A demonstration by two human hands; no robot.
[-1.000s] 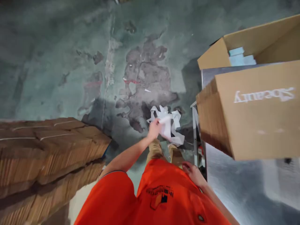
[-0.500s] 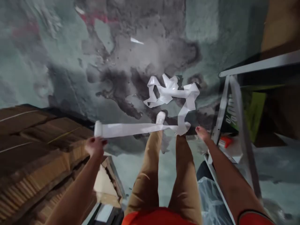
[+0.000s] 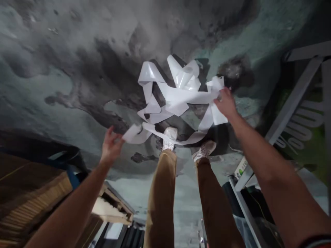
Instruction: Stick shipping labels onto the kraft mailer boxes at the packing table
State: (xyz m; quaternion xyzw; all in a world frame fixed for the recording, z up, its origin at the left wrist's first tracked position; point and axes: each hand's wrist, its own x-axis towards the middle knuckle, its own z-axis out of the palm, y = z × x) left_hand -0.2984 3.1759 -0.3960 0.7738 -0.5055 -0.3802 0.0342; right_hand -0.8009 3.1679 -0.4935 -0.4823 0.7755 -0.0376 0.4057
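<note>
Your right hand [image 3: 225,104] pinches the glossy white strip [image 3: 176,98] at 3 o'clock, its crumpled loops spread at 12 o'clock above your white shoes [image 3: 170,138]. Your left hand [image 3: 111,147], fingers spread and empty, hangs at 9 o'clock just beside the strip's loose end. Keep that pinch firm. Earlier the left hand gripped the strip; now it has let go.

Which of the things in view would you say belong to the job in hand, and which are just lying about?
Job in hand:
- tangled glossy white strip
- right hand, gripping it
- left hand, open beside its end

Lying about:
- stacked brown cardboard
- grey metal frame
- stained concrete floor
</note>
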